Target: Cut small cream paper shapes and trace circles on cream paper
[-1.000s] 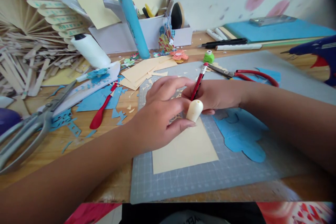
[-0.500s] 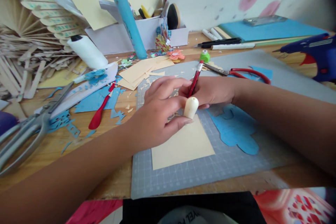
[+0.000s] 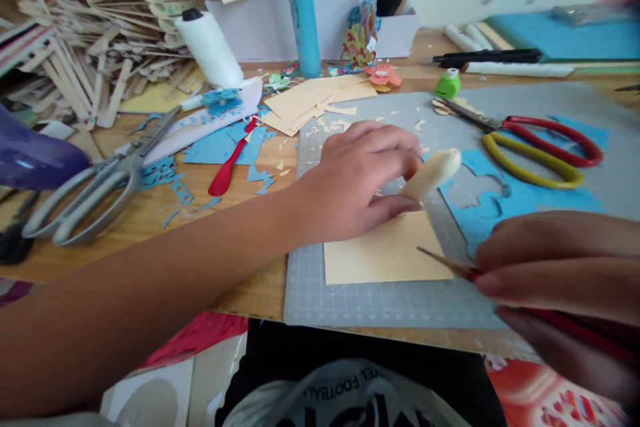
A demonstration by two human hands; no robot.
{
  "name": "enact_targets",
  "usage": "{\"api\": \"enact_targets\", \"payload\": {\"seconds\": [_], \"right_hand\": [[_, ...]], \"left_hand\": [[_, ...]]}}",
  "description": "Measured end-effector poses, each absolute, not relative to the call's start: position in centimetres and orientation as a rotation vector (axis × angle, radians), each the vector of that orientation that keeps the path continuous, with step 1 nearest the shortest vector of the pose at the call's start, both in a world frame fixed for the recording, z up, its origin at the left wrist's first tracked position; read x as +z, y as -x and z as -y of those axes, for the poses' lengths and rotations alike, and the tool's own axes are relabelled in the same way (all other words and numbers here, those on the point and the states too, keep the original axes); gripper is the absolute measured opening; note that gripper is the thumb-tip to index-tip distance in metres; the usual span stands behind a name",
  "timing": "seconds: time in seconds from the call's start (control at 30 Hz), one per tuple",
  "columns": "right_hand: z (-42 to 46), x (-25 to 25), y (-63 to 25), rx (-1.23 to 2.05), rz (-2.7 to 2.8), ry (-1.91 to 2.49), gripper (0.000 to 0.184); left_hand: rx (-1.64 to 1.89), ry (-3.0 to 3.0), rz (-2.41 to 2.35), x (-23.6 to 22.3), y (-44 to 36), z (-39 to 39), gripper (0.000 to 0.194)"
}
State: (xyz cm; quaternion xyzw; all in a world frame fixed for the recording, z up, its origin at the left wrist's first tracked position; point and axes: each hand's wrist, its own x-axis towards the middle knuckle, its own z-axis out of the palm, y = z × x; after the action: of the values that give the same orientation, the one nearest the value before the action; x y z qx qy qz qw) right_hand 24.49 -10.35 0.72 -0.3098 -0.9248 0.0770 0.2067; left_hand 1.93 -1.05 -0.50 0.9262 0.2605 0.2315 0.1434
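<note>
My left hand (image 3: 370,180) is closed on a cream-coloured, round-ended peg (image 3: 434,172), which tilts up to the right between thumb and fingers. Beneath it lies a pale yellow paper sheet (image 3: 380,260), partly covered by the hand. My right hand (image 3: 560,280), at the lower right and slightly blurred, grips a red pencil (image 3: 463,270) whose sharp tip points left over the sheet's right side. Between the hands and the scissors lies a blue paper (image 3: 540,200) with a cloud-like shape cut out of it.
A grey cutting mat (image 3: 345,307) lies under the work. Red-and-yellow-handled scissors (image 3: 535,147) rest at right, grey scissors (image 3: 105,180) at left. Near them are a red spatula (image 3: 227,170), a green bottle (image 3: 447,85), paper scraps and a white thread spool (image 3: 210,47).
My right hand has pulled back from the sheet to the lower right, taking the pencil along. The peg in my left hand now leans further right. The view has shifted.
</note>
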Motion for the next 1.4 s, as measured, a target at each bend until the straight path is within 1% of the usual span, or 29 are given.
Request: {"api": "enact_targets", "payload": {"seconds": [0.07, 0.17, 0.2, 0.27, 0.3, 0.33, 0.4, 0.47, 0.57, 0.73, 0.93, 1.4], "right_hand": [[10.0, 0.3, -23.7, 0.318, 2.644, 0.746, 0.03], [9.3, 0.2, -22.2, 0.33, 2.648, 0.756, 0.022], [9.2, 0.2, -21.7, 0.275, 2.649, 0.781, 0.024], [9.3, 0.2, -21.1, 0.101, 2.674, 0.797, 0.039], [9.3, 0.2, -20.8, -0.015, 2.694, 0.786, 0.043], [9.4, 0.1, -20.6, -0.13, 2.719, 0.756, 0.044], [9.5, -0.1, -20.2, -0.315, 2.733, 0.706, 0.038], [9.4, -0.5, -19.9, -0.424, 2.715, 0.707, 0.034], [9.1, -0.8, -19.4, -0.521, 2.701, 0.732, 0.034], [8.5, -0.5, -19.0, -0.517, 2.82, 0.679, 0.033], [8.3, -0.2, -18.7, -0.49, 2.813, 0.707, 0.035], [9.0, -0.9, -19.5, -0.346, 2.701, 0.732, 0.031]], "left_hand": [[0.618, -2.662, -0.764, -0.4, -2.0, 1.0, 0.014], [0.567, -2.672, -0.808, -0.2, -2.0, 1.0, 0.017], [0.556, -2.675, -0.815, -0.1, -2.0, 1.1, 0.018], [0.545, -2.671, -0.813, 0.0, -2.1, 1.1, 0.019], [0.541, -2.664, -0.81, 0.0, -2.1, 1.1, 0.019], [0.54, -2.657, -0.807, 0.0, -2.1, 1.1, 0.018], [0.541, -2.642, -0.799, -0.1, -2.1, 1.0, 0.016], [0.537, -2.624, -0.784, -0.2, -2.2, 1.0, 0.013], [0.52, -2.598, -0.776, -0.2, -2.2, 0.9, 0.01], [0.531, -2.583, -0.784, -0.1, -2.2, 1.0, 0.008], [0.526, -2.604, -0.767, -0.2, -2.2, 0.9, 0.009], [0.598, -2.561, -0.718, -0.2, -2.1, 1.1, 0.01]]}}
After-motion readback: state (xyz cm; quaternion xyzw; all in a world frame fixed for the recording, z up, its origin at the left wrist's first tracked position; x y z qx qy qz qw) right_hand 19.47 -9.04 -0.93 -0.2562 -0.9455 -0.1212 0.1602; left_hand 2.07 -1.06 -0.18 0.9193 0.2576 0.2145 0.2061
